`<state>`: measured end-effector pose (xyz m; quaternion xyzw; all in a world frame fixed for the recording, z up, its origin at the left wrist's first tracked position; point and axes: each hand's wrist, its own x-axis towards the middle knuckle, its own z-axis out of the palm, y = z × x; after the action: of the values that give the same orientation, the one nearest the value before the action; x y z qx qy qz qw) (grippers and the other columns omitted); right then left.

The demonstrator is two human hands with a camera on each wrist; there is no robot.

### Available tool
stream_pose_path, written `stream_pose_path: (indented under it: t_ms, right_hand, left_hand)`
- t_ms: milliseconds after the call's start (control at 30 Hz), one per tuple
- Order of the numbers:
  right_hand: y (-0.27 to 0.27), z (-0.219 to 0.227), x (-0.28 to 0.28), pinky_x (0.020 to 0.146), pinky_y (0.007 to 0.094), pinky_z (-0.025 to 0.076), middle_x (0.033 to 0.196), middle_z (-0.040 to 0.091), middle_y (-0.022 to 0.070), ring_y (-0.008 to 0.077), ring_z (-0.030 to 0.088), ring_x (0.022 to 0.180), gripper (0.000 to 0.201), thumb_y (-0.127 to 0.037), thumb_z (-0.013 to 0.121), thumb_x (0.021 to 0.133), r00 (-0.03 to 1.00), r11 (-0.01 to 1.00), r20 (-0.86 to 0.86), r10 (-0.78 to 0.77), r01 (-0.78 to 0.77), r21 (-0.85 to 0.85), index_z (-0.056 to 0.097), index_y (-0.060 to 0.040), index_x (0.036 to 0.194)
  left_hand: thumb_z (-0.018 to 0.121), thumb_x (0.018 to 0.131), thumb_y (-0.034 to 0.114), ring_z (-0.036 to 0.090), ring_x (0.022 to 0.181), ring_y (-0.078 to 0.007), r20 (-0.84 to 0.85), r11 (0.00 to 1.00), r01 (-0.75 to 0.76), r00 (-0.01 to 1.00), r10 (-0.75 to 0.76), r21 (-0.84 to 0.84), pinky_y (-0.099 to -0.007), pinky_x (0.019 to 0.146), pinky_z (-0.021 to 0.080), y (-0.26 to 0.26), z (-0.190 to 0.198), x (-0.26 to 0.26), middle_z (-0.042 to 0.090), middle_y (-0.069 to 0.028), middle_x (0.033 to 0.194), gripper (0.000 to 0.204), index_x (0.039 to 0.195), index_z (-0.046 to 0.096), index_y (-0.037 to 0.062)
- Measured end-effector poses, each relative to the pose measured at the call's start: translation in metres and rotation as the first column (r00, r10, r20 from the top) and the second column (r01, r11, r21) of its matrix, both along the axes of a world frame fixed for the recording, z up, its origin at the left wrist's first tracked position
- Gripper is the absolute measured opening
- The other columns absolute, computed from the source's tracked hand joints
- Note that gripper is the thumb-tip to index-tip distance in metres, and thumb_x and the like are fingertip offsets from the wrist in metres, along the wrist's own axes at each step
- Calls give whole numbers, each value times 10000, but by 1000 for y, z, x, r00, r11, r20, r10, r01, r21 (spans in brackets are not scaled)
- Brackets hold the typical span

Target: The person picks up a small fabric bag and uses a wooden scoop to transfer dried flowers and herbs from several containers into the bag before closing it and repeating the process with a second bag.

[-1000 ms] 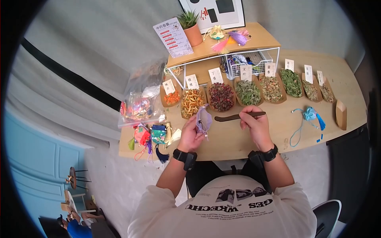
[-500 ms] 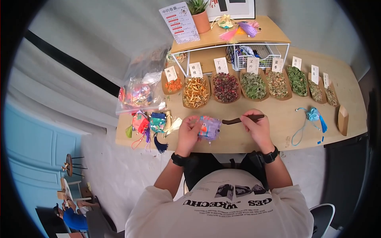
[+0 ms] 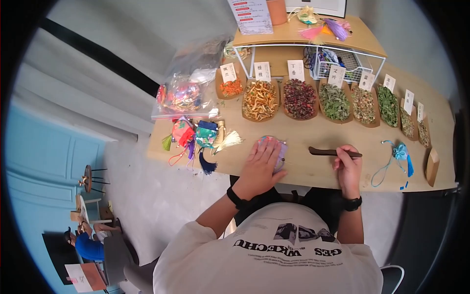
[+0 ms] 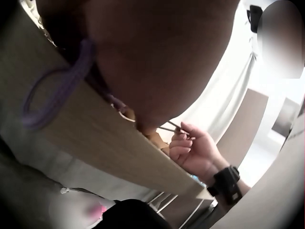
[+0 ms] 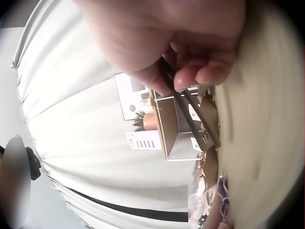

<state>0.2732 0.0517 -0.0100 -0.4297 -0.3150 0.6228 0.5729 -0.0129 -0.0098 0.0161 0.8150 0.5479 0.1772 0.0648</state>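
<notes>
In the head view my left hand [image 3: 259, 166] lies palm down with its fingers straight, pressing on a light purple drawstring pouch [image 3: 282, 154] near the table's front edge. Most of the pouch is hidden beneath the hand; its right side shows. A purple cord loop [image 4: 57, 98] hangs close by in the left wrist view. To the right, my right hand [image 3: 348, 171] pinches dark brown tweezers [image 3: 323, 151] between thumb and fingers. Their two prongs [image 5: 190, 112] stand slightly apart in the right wrist view, pointing left over the table with nothing between them.
Several labelled paper trays of dried herbs, such as the dark red buds [image 3: 299, 99], line the table's back. Colourful sachets [image 3: 206, 134] and a plastic bag [image 3: 183, 98] lie left. A blue sachet [image 3: 400, 152] lies right, near a bare paper tray [image 3: 432, 169]. Behind stands a shelf [image 3: 313, 39].
My left hand has gone from holding the pouch up to lying flat over it on the table. The right hand has shifted right with the tweezers. The head view has tilted down.
</notes>
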Motion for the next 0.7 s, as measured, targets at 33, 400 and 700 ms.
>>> stream_pose_path:
  t_ms: [33,400,700]
  right_hand:
    - [1,-3,1,477,234,421,675,595,14,104,530,520,60,-56,661,936,1000,1000,20,17,-18,21,628,-59,985]
    - [2,-4,1,492,231,423,690,599,15,103,529,523,51,-33,658,929,999,999,-24,34,-33,16,630,-49,968]
    - [1,-5,1,505,231,429,692,598,15,103,531,533,54,-36,655,934,999,998,-23,45,-44,35,627,-47,978]
  left_hand:
    - [686,888,315,351,1426,-424,-4,1000,-9,1000,9,-1,-536,1191,240,0,-3,0,392,-261,1516,714,1434,433,-69]
    - [496,1008,127,661,1064,-319,463,917,-274,798,386,-291,-411,959,508,-11,11,-39,685,-196,1084,270,1151,629,-59]
    - [573,972,138,671,807,-163,777,752,-311,62,626,-581,-305,690,532,29,48,-191,691,-101,898,211,1031,673,-38]
